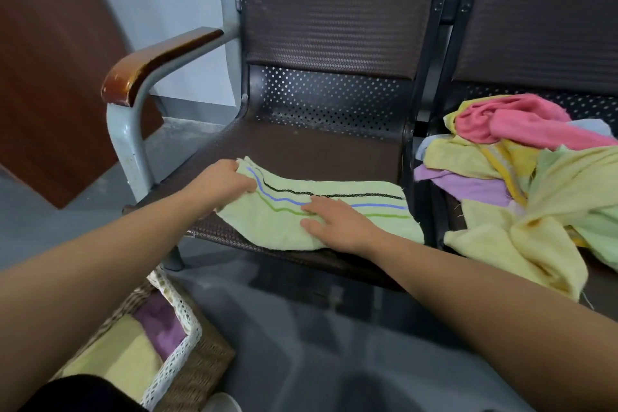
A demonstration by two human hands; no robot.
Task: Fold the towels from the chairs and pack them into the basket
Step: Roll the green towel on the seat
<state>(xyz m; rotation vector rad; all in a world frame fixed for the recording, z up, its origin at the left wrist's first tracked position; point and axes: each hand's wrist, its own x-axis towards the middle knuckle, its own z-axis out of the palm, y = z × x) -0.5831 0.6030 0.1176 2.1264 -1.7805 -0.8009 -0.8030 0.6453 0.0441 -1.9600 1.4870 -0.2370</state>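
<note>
As we look down, one wicker basket (204,368) sits nearest on the floor, holding two folded towels: a yellow towel (110,354) and a purple towel (160,321). Beyond it, on the first chair (317,150) of two, one green striped towel (277,224) lies along the seat's front. Our left hand (230,182) pinches its left end with curled fingers. Our right hand (334,222) presses flat on its middle, fingers straight. On the second chair (535,43) lies one crumpled pile of towels (511,124).
</note>
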